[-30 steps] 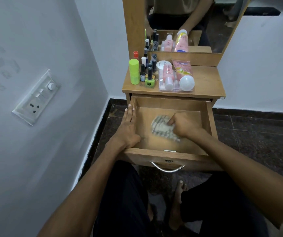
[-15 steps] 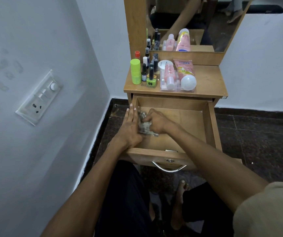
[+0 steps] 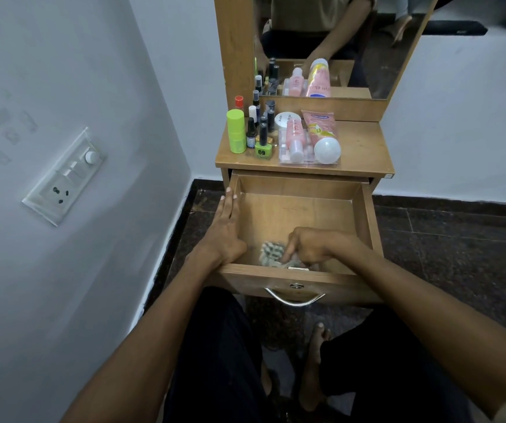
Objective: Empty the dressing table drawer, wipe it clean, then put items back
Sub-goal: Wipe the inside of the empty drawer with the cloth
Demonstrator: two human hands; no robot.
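Both hands are down in the open drawer (image 3: 300,190) of the dressing table, set apart from each other. The left hand (image 3: 226,230) lies flat with straight fingers along the drawer's left wall, its fingertips reaching toward the back corner and its heel near the front panel. The right hand (image 3: 309,245) sits low at the front of the drawer floor, fingers curled down onto a crumpled striped cloth (image 3: 271,253), which it grips and presses against the wood just behind the front panel; the cloth is blurred, so its pattern is hard to read beyond pale and dark bands. Apart from the cloth and the hands, the drawer's wooden floor shows bare. A curved metal handle (image 3: 295,299) hangs on the drawer front below a small lock. Above, on the surface (image 3: 364,148), the drawer's things stand grouped to the left: a lime-green cylindrical container (image 3: 236,131), several dark-capped nail polish bottles (image 3: 257,134) with a green square one at the front, a white round jar (image 3: 285,119), and a clear tray (image 3: 285,158) that holds a pink bottle (image 3: 295,138) and a pink tube (image 3: 322,132) with a round white cap. A mirror (image 3: 331,44) rises behind them and reflects the bottles and the person's torso. On the grey wall to the left is a switch panel (image 3: 65,177) with a socket and a dial.
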